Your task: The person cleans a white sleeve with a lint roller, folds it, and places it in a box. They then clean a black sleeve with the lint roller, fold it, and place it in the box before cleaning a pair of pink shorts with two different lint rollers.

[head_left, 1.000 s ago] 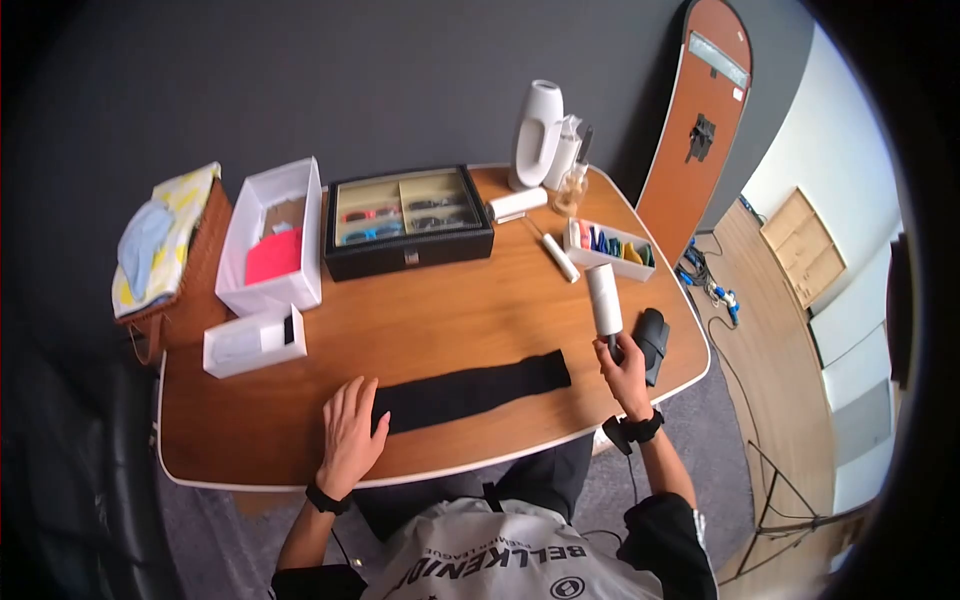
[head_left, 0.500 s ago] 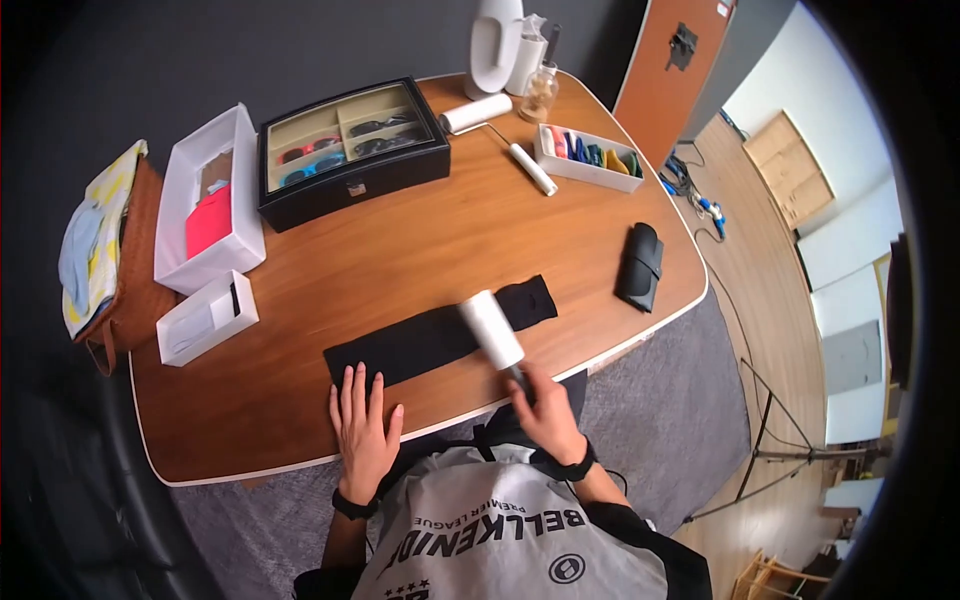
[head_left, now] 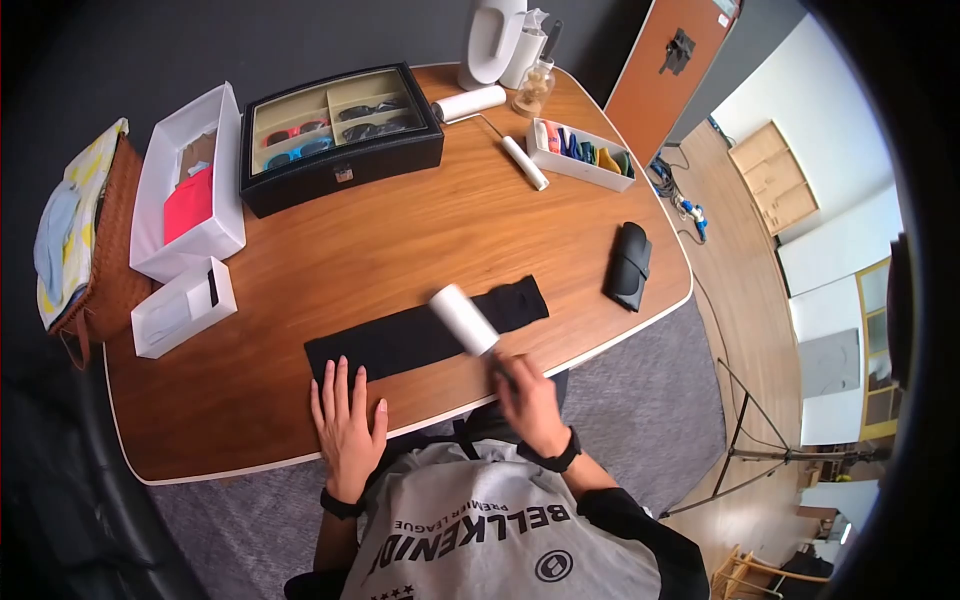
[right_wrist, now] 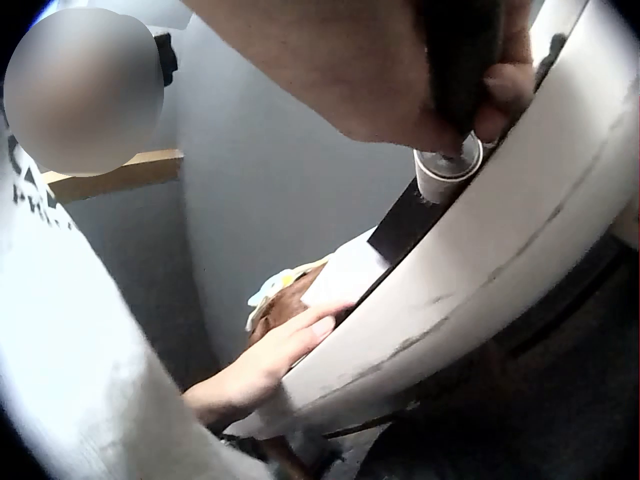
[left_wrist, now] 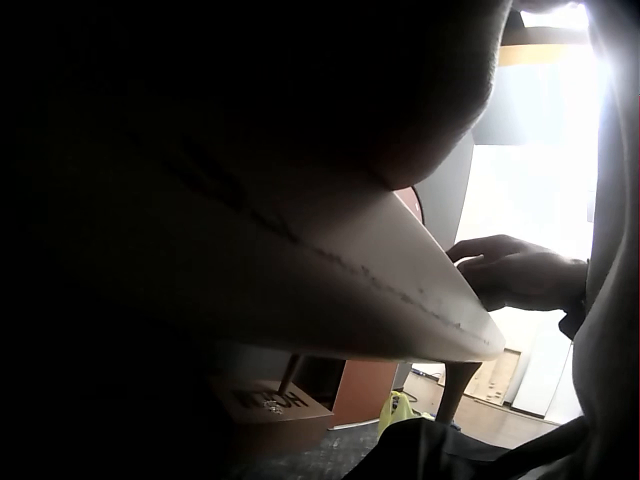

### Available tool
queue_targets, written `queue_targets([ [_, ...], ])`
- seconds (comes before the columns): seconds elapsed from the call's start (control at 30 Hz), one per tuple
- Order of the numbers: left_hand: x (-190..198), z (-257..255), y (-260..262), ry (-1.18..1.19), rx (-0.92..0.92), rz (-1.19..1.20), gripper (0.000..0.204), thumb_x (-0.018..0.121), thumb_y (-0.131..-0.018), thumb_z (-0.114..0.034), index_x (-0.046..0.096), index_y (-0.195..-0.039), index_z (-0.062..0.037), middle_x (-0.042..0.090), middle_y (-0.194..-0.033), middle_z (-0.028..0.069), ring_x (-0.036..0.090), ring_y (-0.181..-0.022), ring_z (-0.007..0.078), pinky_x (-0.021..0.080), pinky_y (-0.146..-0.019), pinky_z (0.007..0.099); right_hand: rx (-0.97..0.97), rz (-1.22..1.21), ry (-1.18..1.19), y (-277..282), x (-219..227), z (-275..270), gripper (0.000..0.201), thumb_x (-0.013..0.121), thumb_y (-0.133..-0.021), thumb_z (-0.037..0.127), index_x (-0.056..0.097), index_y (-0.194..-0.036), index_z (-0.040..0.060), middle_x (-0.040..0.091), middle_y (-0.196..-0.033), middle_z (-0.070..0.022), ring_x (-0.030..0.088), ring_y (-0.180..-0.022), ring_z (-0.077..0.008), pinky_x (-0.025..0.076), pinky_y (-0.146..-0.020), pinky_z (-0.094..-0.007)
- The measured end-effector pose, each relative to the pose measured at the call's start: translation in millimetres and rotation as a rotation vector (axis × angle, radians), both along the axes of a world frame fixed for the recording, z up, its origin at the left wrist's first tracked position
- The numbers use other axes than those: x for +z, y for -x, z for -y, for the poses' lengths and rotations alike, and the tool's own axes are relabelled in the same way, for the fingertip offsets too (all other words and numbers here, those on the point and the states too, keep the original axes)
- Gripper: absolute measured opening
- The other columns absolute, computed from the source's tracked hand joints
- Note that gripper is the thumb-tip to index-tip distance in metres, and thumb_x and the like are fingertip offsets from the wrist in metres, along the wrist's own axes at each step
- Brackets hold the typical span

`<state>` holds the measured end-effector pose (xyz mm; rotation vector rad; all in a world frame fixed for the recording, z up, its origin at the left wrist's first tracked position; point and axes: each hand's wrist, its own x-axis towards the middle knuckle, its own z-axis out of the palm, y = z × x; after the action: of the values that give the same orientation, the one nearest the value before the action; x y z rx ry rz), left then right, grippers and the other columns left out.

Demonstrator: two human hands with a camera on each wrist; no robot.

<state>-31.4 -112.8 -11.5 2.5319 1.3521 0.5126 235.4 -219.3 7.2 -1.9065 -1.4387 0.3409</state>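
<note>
A long black cloth strip [head_left: 385, 342] lies flat near the table's front edge. My left hand [head_left: 350, 435] rests palm down with fingers spread, its fingertips at the cloth's left end. With my right hand [head_left: 534, 412] I grip the dark handle of a lint roller [head_left: 464, 318]. Its white roll crosses over the middle of the cloth, tilted up to the left. In the right wrist view, the end of the lint roller [right_wrist: 447, 176] shows below my right hand, close over the cloth. The left wrist view is mostly dark, with my right hand [left_wrist: 515, 275] beyond the table edge.
A black pouch [head_left: 628, 266] lies at the right. Along the back stand a sunglasses display box [head_left: 345, 172], a white tray of coloured items [head_left: 580, 172] and another white roller [head_left: 472, 104]. White boxes [head_left: 188, 240] and a brown basket [head_left: 110, 245] are at the left.
My right hand has brought the lint roller from the table's right side leftward over the cloth, and slightly further left since half a second ago. My left hand stays at the cloth's left end.
</note>
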Motion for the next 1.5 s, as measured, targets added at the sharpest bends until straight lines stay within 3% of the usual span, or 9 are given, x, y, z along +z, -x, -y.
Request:
queue_targets([
  [0.17, -0.4, -0.4, -0.2, -0.019, 0.001, 0.017, 0.052, 0.059, -0.102, -0.028, 0.056, -0.146, -0.0007, 0.044, -0.161, 0.0206, 0.036, -0.153, 0.0384, 0.023, -0.127, 0.0577, -0.273, 0.171, -0.069, -69.0, -7.6, -0.2, 0.034, 0.062, -0.096, -0.002, 0.064, -0.129, 0.0017, 0.066, -0.114, -0.0261, 0.067, -0.099, -0.0487, 0.056, -0.081, -0.0495],
  [0.27, -2.3, -0.8, -0.1, -0.018, 0.006, 0.016, 0.055, 0.062, -0.099, -0.03, 0.057, -0.146, -0.0016, 0.044, -0.162, 0.0198, 0.035, -0.154, 0.0372, 0.023, -0.127, 0.0586, -0.372, 0.261, -0.08, -93.5, -10.4, 0.6, 0.034, 0.064, -0.096, -0.001, 0.065, -0.131, 0.0013, 0.068, -0.11, -0.0237, 0.069, -0.099, -0.0437, 0.056, -0.082, -0.0446],
  [0.6, 1.6, -0.6, -1.0, -0.001, 0.011, 0.029, 0.052, 0.06, -0.101, -0.027, 0.056, -0.146, -0.0008, 0.044, -0.161, 0.0204, 0.036, -0.153, 0.0383, 0.024, -0.126, 0.0575, -0.294, 0.156, -0.042, -32.7, 3.0, 34.4, 0.039, 0.068, -0.093, -0.003, 0.066, -0.131, 0.0049, 0.066, -0.113, -0.0205, 0.07, -0.097, -0.0414, 0.057, -0.08, -0.0439],
  [0.73, -0.1, -1.1, -1.1, -0.016, 0.01, 0.039, 0.051, 0.061, -0.1, -0.026, 0.057, -0.145, -0.0009, 0.045, -0.161, 0.0205, 0.037, -0.152, 0.0388, 0.023, -0.126, 0.0579, -0.306, 0.188, -0.046, -43.9, -4.3, 21.2, 0.034, 0.065, -0.095, -0.003, 0.066, -0.129, 0.0006, 0.067, -0.11, -0.0201, 0.07, -0.098, -0.0403, 0.056, -0.085, -0.0425],
  [0.77, 0.2, -1.1, -0.6, -0.017, 0.011, 0.04, 0.051, 0.061, -0.1, -0.026, 0.057, -0.144, -0.0009, 0.045, -0.161, 0.0205, 0.037, -0.152, 0.0389, 0.023, -0.126, 0.058, -0.256, 0.243, -0.092, -48.6, -6.6, 14.7, 0.036, 0.063, -0.095, -0.003, 0.064, -0.131, 0.0018, 0.064, -0.11, -0.0204, 0.068, -0.093, -0.0447, 0.057, -0.078, -0.0476],
  [1.23, -0.8, 0.3, -1.3, -0.073, 0.052, 0.068, 0.048, 0.062, -0.098, -0.024, 0.06, -0.139, 0.0017, 0.048, -0.157, 0.0219, 0.039, -0.151, 0.0401, 0.026, -0.125, 0.0588, -0.215, 0.26, -0.115, -78.2, -23.2, -42.6, 0.034, 0.062, -0.097, 0.002, 0.064, -0.131, 0.0015, 0.063, -0.111, -0.0228, 0.066, -0.097, -0.0439, 0.055, -0.081, -0.0473],
  [1.5, -3.1, 0.0, -1.2, -0.075, 0.055, 0.039, 0.049, 0.063, -0.098, -0.025, 0.061, -0.139, 0.0003, 0.048, -0.158, 0.0211, 0.04, -0.151, 0.0379, 0.028, -0.125, 0.0594, 0.028, 0.063, -0.23, 9.8, -18.3, -37.5, 0.038, 0.069, -0.092, -0.001, 0.066, -0.13, 0.0, 0.064, -0.113, -0.0194, 0.067, -0.097, -0.0397, 0.057, -0.082, -0.0437],
])
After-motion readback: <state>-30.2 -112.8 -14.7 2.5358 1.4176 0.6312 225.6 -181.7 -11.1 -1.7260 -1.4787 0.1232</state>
